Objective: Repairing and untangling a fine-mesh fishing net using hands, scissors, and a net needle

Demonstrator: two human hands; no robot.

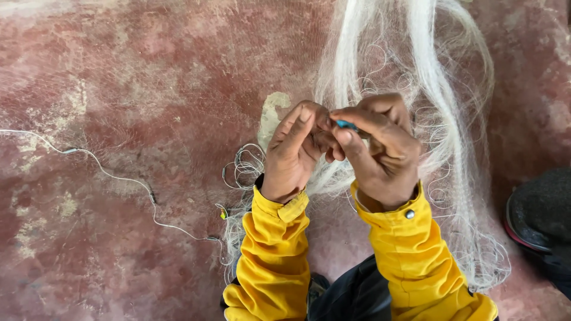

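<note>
My left hand (297,148) and my right hand (380,151) meet in the middle of the view, both in yellow sleeves. My right hand pinches a small blue tool (346,125) between thumb and forefinger. My left hand's fingers are curled against it, pinching fine strands of a white fishing net (440,89). The net lies bundled on the floor beyond and to the right of my hands, with thin loops of line (242,166) curling out beside my left wrist.
The floor (148,77) is worn red concrete with pale patches. A thin white cord (119,177) snakes across it from the left edge toward my left sleeve. A dark shoe (538,214) sits at the right edge.
</note>
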